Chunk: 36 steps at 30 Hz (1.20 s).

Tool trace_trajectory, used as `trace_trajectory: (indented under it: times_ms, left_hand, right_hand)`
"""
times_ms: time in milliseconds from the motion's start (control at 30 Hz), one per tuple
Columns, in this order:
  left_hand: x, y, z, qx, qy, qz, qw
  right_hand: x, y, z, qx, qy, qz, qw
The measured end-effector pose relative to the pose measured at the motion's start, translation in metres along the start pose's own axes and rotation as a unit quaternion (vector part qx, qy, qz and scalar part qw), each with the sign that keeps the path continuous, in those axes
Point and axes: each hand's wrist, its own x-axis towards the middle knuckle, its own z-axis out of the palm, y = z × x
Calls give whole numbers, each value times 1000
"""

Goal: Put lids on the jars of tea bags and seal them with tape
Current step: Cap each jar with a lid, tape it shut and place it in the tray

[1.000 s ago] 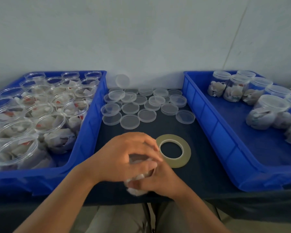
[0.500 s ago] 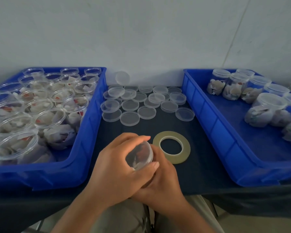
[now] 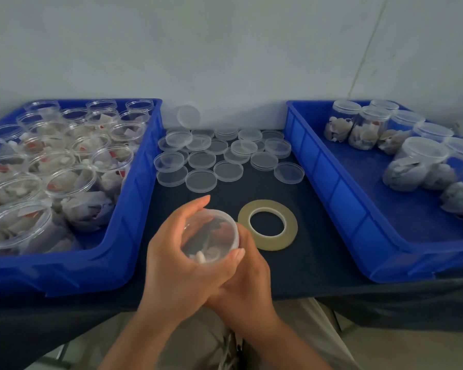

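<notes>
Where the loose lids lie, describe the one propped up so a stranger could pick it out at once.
Between the left blue tray and the right blue tray, loose clear lids are spread on the dark table. Behind them, by the white wall, one lid stands on its edge, round face toward the camera. All the others lie flat.

One wide-angle view looks from the person's head forward and down, close over the dark cloth-covered surface, facing the pale grey wall at the top. The blue plastic bin of open jars is cut off at the left edge, the blue plastic bin of lidded jars at the right. Nearest the lens, low centre, the left grip and right grip hold a clear plastic jar.
</notes>
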Motion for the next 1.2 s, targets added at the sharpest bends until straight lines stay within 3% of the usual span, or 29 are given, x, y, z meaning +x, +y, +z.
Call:
trace_trajectory:
  times_ms: [100,167,233,300,400,467,567,667,700,767,867,933,1100,1200]
  left_hand:
    - [17,-11,-4,21,-40,21,999]
    - [31,-27,-6,20,-57,20,998]
    - [44,-41,-7,27,-65,12,997]
    - [56,-51,-4,27,-70,10,997]
    - [72,-57,2,25,-91,9,995]
    - [83,-60,5,46,-103,33,993]
    - [87,-58,10,120,-52,98,987]
    - [68,-46,13,211,94,195,953]
    - [58,-41,16,212,110,226,944]
    - [39,-30,25,192,58,250,947]
    - [18,-14,36,172,-22,231,957]
    - [11,-9,38,147,-13,228,963]
    - [2,-1,34,105,45,240,964]
    - [-2,6,33,64,37,191,979]
  right_hand:
    - [13,7,-5,73,-71,51,994]
    - [30,19,-26,66,-192,82,976]
    - [48,33,-51,-132,-277,88,948]
    - [62,47,-76,-326,-282,101,897]
    - [74,60,-96,-469,-315,41,824]
    - [77,64,-99,-488,-325,27,809]
    - [71,59,-98,-465,-286,54,836]
    - [57,47,-99,-334,-193,100,917]
    - [50,40,-98,-273,-157,99,944]
    - [38,24,-93,-164,-104,82,978]
    - [27,1,-85,-62,-57,75,994]
    - [24,-9,-81,-37,-38,76,996]
    - [18,-18,-78,-93,-39,60,993]
    - [13,-18,-74,-91,-36,42,994]
